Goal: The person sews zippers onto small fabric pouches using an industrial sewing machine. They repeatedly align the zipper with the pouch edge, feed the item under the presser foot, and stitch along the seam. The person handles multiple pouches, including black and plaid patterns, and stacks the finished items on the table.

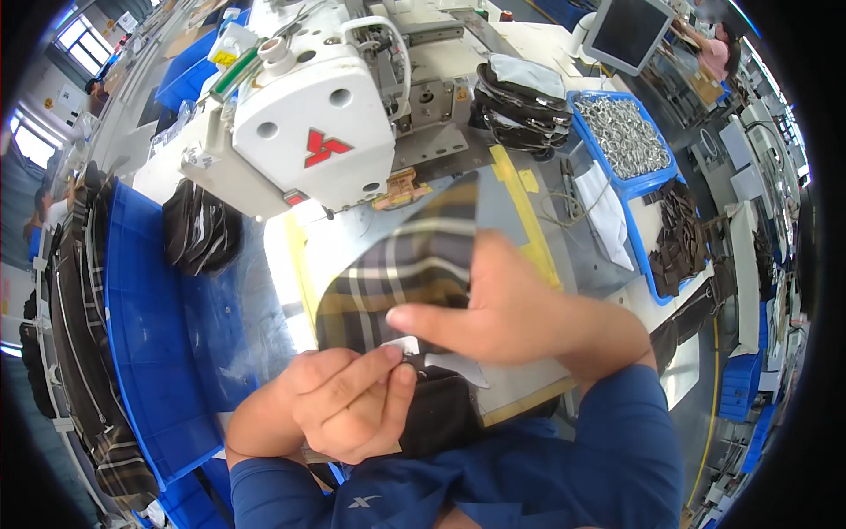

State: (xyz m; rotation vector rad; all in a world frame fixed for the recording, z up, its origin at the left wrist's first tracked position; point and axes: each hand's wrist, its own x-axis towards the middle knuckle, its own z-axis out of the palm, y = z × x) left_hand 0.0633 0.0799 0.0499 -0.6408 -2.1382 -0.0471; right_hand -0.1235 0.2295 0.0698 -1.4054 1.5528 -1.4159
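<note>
In front of me a plaid fabric piece (388, 273), dark with brown, grey and white bands, is raised off the table. My right hand (515, 304) grips its right side, thumb across the front and the other fingers mostly hidden behind the cloth. Low on the cloth, my left hand (357, 401) pinches a small white tab (405, 346) between thumb and forefinger; whether it is attached to the fabric I cannot tell. Dark fabric (441, 410) hangs below my hands. Just beyond the plaid piece stands a white industrial sewing machine (308, 123).
A blue bin (159, 335) stands at the left, with dark bundled pieces (203, 227) by it. Stacked dark pieces (520, 110), a blue tray of metal rings (621, 137) and a tray of brown strips (679, 234) lie at the right. Yellow tape (520, 212) marks the table.
</note>
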